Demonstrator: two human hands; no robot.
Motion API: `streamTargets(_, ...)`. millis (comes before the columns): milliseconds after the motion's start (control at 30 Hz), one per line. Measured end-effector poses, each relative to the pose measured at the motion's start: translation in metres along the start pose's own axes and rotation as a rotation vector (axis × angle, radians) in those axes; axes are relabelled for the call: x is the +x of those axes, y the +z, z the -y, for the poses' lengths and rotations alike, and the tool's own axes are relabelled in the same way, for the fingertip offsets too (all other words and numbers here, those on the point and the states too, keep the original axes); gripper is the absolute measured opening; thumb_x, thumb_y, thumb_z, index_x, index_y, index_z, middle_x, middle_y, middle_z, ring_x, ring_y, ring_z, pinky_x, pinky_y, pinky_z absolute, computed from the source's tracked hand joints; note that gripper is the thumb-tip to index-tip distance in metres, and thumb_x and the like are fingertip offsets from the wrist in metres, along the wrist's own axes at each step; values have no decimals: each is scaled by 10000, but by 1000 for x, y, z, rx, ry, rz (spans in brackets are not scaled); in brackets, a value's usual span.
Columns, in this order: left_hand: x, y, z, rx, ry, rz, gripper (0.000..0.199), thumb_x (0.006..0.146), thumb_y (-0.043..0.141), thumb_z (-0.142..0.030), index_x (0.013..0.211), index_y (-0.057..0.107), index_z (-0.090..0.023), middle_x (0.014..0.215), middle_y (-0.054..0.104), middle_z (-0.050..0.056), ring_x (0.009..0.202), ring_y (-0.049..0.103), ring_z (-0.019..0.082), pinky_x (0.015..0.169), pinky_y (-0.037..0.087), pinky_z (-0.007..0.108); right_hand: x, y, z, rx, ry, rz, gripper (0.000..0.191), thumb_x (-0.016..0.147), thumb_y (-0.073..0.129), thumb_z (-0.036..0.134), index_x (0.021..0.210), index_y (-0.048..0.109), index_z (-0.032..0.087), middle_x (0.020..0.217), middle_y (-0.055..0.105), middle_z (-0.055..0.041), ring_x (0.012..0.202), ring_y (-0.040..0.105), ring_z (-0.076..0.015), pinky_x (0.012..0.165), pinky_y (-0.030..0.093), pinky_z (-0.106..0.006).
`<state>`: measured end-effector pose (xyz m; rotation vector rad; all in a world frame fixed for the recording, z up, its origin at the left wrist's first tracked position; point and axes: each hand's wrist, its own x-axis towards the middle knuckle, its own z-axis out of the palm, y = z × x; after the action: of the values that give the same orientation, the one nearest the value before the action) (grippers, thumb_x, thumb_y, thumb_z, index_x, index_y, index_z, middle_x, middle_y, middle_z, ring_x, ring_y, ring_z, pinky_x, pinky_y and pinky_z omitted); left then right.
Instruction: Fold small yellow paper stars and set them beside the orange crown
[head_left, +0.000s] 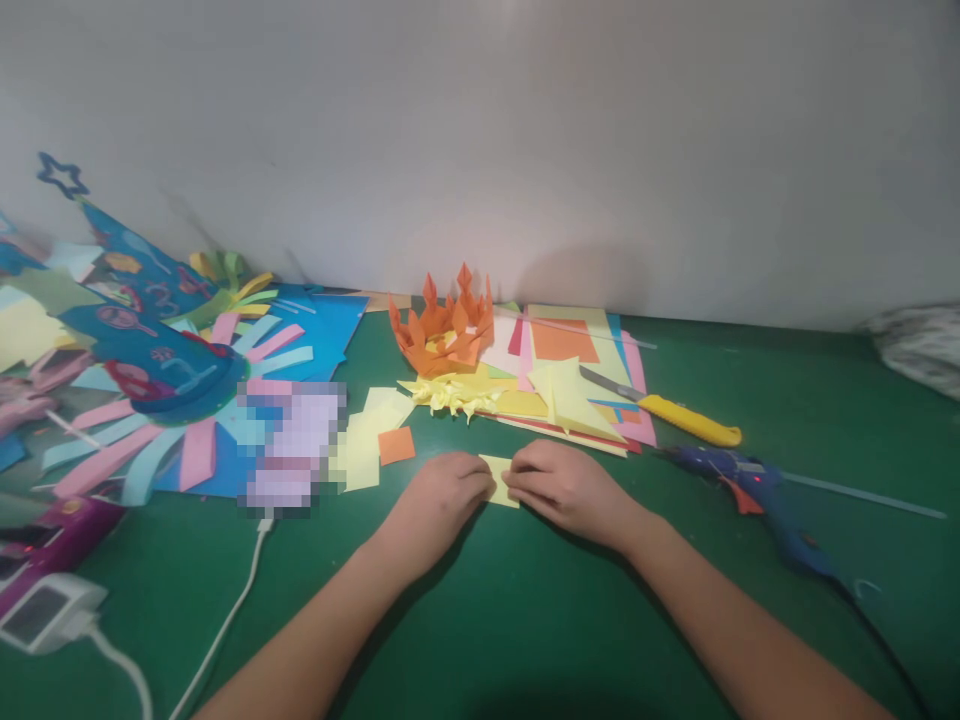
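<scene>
A small pale yellow paper square (498,484) lies on the green table between my two hands. My left hand (451,500) is closed, its fingertips pressed on the paper's left edge. On the opposite edge, the closed fingers of my right hand (561,488) pinch or press the paper; the thumbs are mostly hidden. Just beyond are yellow folded paper pieces (459,396) and an orange folded-paper crown (442,335). A small orange paper square (396,446) lies left of my left hand, beside pale yellow sheets (360,455).
Right of the stacked coloured paper (562,340) are a yellow utility knife (690,418) and a blue glue gun (757,485) with its cord. To the left stand blue paper cone hats (161,350), near a white cable (244,600) and a purple power strip (64,540).
</scene>
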<state>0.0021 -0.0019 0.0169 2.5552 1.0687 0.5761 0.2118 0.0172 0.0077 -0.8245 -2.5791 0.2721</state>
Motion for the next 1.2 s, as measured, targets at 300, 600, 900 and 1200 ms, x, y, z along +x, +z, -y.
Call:
streamTargets(300, 1, 0, -2, 31, 52, -21, 262, 914, 403, -173, 812, 644, -164, 852, 619, 65, 824, 586, 169, 746, 471, 310, -1, 2, 3, -17, 30, -24, 208, 909, 492, 250, 843, 676, 178, 785, 634, -59, 725, 552, -156, 631, 416, -274)
streamTargets(600, -1, 3, -1, 39, 23, 5, 225, 912, 417, -165, 827, 625, -156, 885, 633, 64, 874, 582, 179, 780, 464, 321, 0, 0, -2, 87, 68, -60, 178, 891, 532, 290, 901, 673, 182, 835, 625, -58, 770, 549, -160, 688, 432, -289)
streamTargets(900, -1, 1, -2, 57, -8, 45, 205, 915, 427, -184, 841, 616, -158, 938, 641, 51, 888, 578, 178, 790, 440, 329, -1, -1, -7, 129, 57, -26, 194, 878, 551, 327, 905, 669, 175, 906, 633, -63, 826, 555, -168, 746, 441, -314)
streamTargets(1200, -2, 3, -2, 55, -34, 32, 212, 926, 408, -200, 890, 616, -176, 976, 645, 36, 903, 578, 173, 816, 426, 340, 1, -2, -5, 85, 67, 25, 195, 883, 546, 318, 870, 677, 173, 886, 620, -62, 804, 537, -165, 720, 415, -298)
